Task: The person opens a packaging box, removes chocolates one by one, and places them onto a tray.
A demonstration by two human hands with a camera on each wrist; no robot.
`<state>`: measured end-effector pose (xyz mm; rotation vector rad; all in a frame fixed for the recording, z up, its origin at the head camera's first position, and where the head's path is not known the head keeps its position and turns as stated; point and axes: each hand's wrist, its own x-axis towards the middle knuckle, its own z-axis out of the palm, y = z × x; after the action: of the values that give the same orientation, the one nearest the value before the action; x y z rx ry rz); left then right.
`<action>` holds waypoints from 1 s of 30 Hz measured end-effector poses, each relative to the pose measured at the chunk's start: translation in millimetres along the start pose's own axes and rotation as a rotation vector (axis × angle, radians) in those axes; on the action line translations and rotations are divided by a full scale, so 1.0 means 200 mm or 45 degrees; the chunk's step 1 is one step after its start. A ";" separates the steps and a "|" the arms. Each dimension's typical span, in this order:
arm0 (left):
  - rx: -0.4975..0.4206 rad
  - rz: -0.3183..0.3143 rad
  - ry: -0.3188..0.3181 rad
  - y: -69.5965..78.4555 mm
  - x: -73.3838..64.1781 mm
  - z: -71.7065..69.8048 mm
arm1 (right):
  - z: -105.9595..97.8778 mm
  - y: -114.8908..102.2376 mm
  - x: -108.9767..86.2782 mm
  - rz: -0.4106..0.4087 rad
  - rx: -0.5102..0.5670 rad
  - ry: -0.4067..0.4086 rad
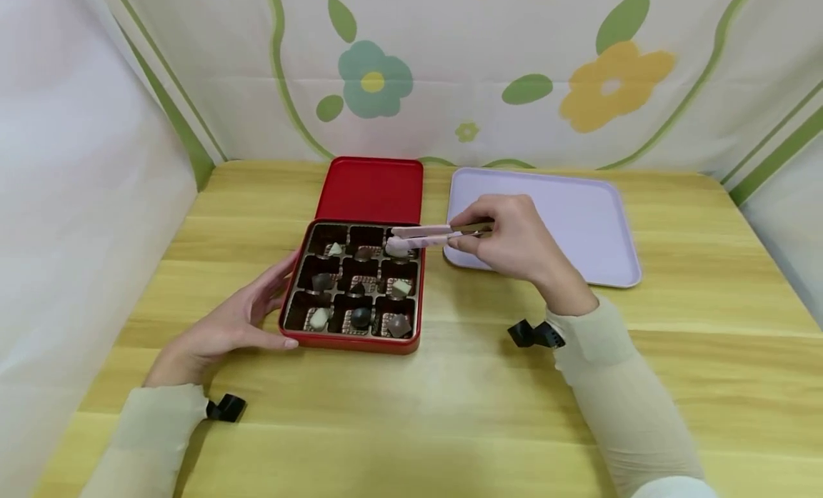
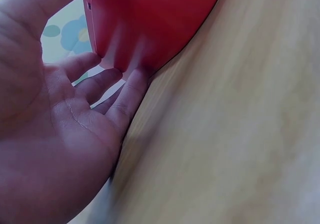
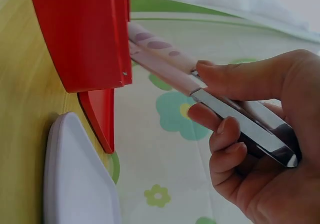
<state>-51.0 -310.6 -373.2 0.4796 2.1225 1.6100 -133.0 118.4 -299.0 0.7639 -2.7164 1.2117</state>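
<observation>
A red tin (image 1: 360,343) stands on the table with a brown insert of square compartments, each with a chocolate or candy piece in it. My right hand (image 1: 511,233) holds a pair of tongs (image 1: 472,228) with pale pink arms and metal handles. Their tips are in the tin's far right compartment, at a whitish chocolate (image 1: 398,251); I cannot tell if they pinch it. In the right wrist view, thumb and fingers press the tongs (image 3: 220,112) from both sides. Along the tin's left side, my left hand (image 1: 234,319) rests with extended fingers touching the red wall (image 2: 145,24) and its thumb at the near corner.
The tin's red lid (image 1: 373,188) lies folded back behind it. To the right, a pale lilac tray (image 1: 579,216) lies on the wooden table (image 1: 450,412), partly below my right hand. A flower-printed curtain (image 1: 450,76) closes off the back.
</observation>
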 end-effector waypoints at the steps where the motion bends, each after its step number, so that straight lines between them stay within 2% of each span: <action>1: 0.006 0.008 0.004 0.00 -0.01 0.00 | 0.00 0.00 -0.01 0.004 0.028 0.022; 5: 0.021 0.054 0.001 0.00 -0.01 -0.01 | -0.03 0.02 -0.03 0.029 0.084 0.073; 7: 0.022 0.070 -0.007 0.00 -0.01 -0.01 | -0.05 0.02 -0.03 0.073 0.103 0.077; 15: -0.001 0.072 -0.022 0.00 -0.01 -0.01 | -0.17 0.07 -0.11 0.396 0.228 0.106; 17: 0.001 0.077 -0.023 0.00 -0.01 -0.01 | -0.21 0.11 -0.13 0.457 0.277 0.129; 22: -0.002 0.108 -0.033 0.00 -0.03 -0.02 | -0.29 0.26 -0.16 0.500 0.464 0.226; 25: -0.012 0.132 -0.041 0.00 -0.04 -0.02 | -0.32 0.35 -0.17 0.570 0.580 0.290; 30: -0.006 0.115 -0.009 0.01 -0.10 -0.03 | -0.30 0.44 -0.14 0.716 0.606 0.335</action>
<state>-36.9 -326.2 -366.4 0.5862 2.1190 1.6598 -158.6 222.3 -325.7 -0.1744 -2.5113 1.9444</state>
